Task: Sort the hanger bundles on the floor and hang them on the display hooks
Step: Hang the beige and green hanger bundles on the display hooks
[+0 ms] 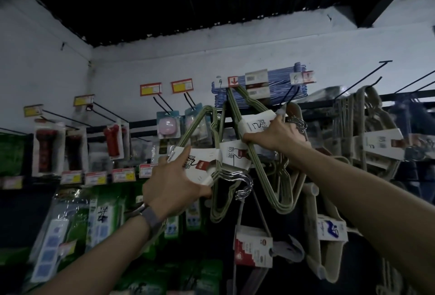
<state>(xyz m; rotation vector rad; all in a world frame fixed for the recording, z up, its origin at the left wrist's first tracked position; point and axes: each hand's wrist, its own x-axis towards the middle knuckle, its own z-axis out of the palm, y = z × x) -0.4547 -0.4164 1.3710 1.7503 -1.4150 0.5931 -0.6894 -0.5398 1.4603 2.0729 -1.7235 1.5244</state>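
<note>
Bundles of green hangers are being held up at the far display, one gripped in each of the hands.

The left bundle (207,167) is being clasped round its paper band by the left hand (174,184), lower and nearer. The right bundle (255,124) is being pinched at its band by the right hand (275,136), higher up and just below a display hook (292,94) beside the blue hangers (277,83). The wire frames are being crossed between the hands, so a snag is being risked if either bundle is pulled aside. Only paper is being gripped, so a band could tear or slide. The chrome hooks (299,125) are being held beside the right hand, not yet over the peg, so a missed catch and a drop are being invited.
</note>
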